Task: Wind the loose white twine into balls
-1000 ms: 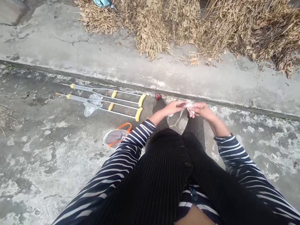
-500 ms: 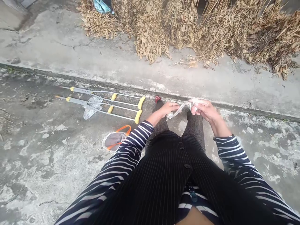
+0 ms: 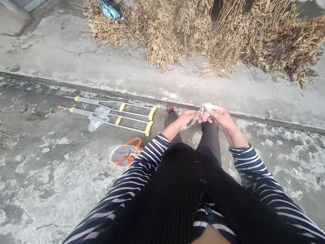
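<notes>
I sit on a concrete floor with my legs stretched out, in a black pinstriped dress and striped sleeves. My left hand [image 3: 186, 117] and my right hand [image 3: 218, 116] meet above my knees. Both are closed on a small bundle of white cloth or string [image 3: 206, 107]. The right hand grips the bunched top of the bundle, and the left pinches a thin strand [image 3: 191, 124] that runs down from it. A red shoe tip [image 3: 170, 109] shows beyond my left leg.
A pair of metal crutches with yellow pads [image 3: 114, 113] lies on the ground to my left, over a clear plastic scrap [image 3: 98, 118]. A bag with orange handles [image 3: 124, 153] sits by my left elbow. Dried leafy stalks [image 3: 203, 30] are heaped beyond a concrete ledge [image 3: 101, 91].
My hands first drew apart, stretching the strand between them, then came back together. The right hand rose slightly with the bundle. The camera tilted a little.
</notes>
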Demonstrator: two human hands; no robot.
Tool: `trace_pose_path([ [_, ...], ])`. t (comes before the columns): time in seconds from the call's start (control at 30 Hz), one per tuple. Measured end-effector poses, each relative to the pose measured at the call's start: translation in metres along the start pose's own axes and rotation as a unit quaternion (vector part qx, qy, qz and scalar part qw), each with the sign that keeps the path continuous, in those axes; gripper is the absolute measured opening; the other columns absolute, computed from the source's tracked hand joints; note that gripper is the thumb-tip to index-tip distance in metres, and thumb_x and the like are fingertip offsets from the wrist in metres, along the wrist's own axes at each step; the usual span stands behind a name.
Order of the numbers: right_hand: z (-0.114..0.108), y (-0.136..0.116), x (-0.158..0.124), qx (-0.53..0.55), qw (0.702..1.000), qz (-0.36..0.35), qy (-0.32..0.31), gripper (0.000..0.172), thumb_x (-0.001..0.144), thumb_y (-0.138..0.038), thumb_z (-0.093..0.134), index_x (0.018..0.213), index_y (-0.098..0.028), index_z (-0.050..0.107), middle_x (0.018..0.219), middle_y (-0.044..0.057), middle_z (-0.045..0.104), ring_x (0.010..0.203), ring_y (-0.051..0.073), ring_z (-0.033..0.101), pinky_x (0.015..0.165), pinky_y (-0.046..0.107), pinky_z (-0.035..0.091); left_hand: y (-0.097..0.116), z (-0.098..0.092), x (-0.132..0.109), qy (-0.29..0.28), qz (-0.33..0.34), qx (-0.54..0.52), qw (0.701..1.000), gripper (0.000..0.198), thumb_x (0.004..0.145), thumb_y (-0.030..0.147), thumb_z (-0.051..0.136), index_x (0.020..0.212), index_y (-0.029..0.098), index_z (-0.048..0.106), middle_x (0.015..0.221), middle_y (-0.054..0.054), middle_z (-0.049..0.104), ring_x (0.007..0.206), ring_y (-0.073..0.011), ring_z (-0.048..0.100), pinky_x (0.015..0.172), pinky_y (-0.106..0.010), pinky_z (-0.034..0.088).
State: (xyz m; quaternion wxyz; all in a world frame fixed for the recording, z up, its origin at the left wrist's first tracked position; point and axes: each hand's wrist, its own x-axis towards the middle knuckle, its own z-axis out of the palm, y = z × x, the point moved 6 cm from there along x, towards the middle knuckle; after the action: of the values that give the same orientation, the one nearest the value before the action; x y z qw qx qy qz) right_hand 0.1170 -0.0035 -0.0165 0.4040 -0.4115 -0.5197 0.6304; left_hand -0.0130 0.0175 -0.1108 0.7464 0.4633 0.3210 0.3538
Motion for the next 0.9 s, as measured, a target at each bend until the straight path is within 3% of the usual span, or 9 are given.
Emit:
trace_pose_path([
  [0.13,-0.004,-0.005,0.006,-0.024,0.999,-0.035,0.014,0.045,0.079,-0.054,0.082,0.108,-0.019,0.08,0.078,0.005,0.075,0.06,0.013,0.065,0.046,0.022,0.042,-0.007,0.004,-0.012,-0.123,-0.074,-0.113,0.983,0.049,0.075,0.06,0.081,0.074,0.013,0.066,0.058,-0.003,0.064,0.073,-0.0204,0.071,0.094,-0.039,0.051],
  [0.23,-0.002,-0.009,0.012,-0.055,0.995,-0.073,0.031,0.046,0.083,-0.057,0.078,0.113,-0.021,0.079,0.094,0.007,0.078,0.069,0.015,0.07,0.051,0.024,0.049,-0.014,0.005,-0.018,-0.169,-0.109,-0.099,0.975,0.053,0.077,0.064,0.078,0.072,0.012,0.066,0.063,-0.006,0.068,0.079,-0.0225,0.072,0.097,-0.042,0.05],
  [0.4,0.003,-0.014,0.021,-0.142,0.977,-0.151,0.046,0.049,0.09,-0.061,0.068,0.126,-0.028,0.075,0.12,0.007,0.077,0.1,0.023,0.075,0.073,0.035,0.064,-0.023,-0.004,-0.012,-0.149,-0.135,-0.001,0.98,0.05,0.086,0.058,0.071,0.08,0.008,0.071,0.091,-0.016,0.077,0.098,-0.0236,0.071,0.1,-0.037,0.046],
  [0.47,0.004,-0.016,0.024,-0.195,0.963,-0.183,0.045,0.048,0.094,-0.06,0.063,0.128,-0.029,0.074,0.126,0.006,0.075,0.112,0.026,0.072,0.083,0.041,0.065,-0.022,-0.01,-0.009,-0.135,-0.138,-0.003,0.981,0.047,0.089,0.054,0.07,0.082,0.007,0.071,0.091,-0.016,0.077,0.091,-0.0219,0.072,0.096,-0.036,0.047],
  [0.57,0.004,-0.019,0.028,-0.283,0.931,-0.224,0.048,0.047,0.098,-0.061,0.056,0.129,-0.031,0.074,0.128,0.005,0.074,0.12,0.029,0.069,0.098,0.048,0.062,-0.02,-0.012,-0.007,-0.153,-0.15,-0.047,0.976,0.045,0.094,0.051,0.063,0.082,0.008,0.069,0.075,-0.012,0.074,0.068,-0.0178,0.07,0.089,-0.037,0.052],
  [0.67,0.004,-0.028,0.033,-0.325,0.909,-0.255,0.057,0.047,0.101,-0.06,0.05,0.132,-0.033,0.072,0.129,0.003,0.073,0.12,0.028,0.069,0.102,0.049,0.06,-0.016,-0.014,-0.002,-0.163,-0.153,-0.071,0.972,0.043,0.097,0.049,0.057,0.087,0.01,0.068,0.064,-0.007,0.069,0.048,-0.0127,0.06,0.083,-0.038,0.055],
  [0.77,0.01,-0.043,0.034,-0.331,0.897,-0.286,0.061,0.044,0.102,-0.056,0.05,0.133,-0.032,0.071,0.128,0.004,0.074,0.117,0.026,0.07,0.092,0.044,0.064,-0.006,-0.021,0.007,-0.107,-0.104,-0.023,0.988,0.038,0.094,0.046,0.062,0.1,0.01,0.069,0.08,-0.011,0.075,0.065,-0.0178,0.069,0.085,-0.039,0.056],
  [0.83,0.015,-0.054,0.033,-0.325,0.896,-0.298,0.058,0.043,0.103,-0.054,0.049,0.133,-0.032,0.071,0.126,0.004,0.075,0.115,0.026,0.071,0.085,0.041,0.066,0.009,-0.029,0.013,-0.017,-0.038,0.079,0.996,0.033,0.092,0.038,0.064,0.107,0.009,0.071,0.101,-0.015,0.077,0.092,-0.0232,0.074,0.096,-0.041,0.053],
  [0.9,0.021,-0.064,0.03,-0.314,0.897,-0.305,0.05,0.043,0.103,-0.053,0.049,0.134,-0.031,0.071,0.125,0.005,0.075,0.115,0.025,0.072,0.081,0.039,0.066,0.031,-0.034,0.013,0.085,0.042,0.209,0.973,0.032,0.091,0.028,0.063,0.118,0.012,0.071,0.123,-0.015,0.073,0.116,-0.0258,0.068,0.11,-0.042,0.046],
])
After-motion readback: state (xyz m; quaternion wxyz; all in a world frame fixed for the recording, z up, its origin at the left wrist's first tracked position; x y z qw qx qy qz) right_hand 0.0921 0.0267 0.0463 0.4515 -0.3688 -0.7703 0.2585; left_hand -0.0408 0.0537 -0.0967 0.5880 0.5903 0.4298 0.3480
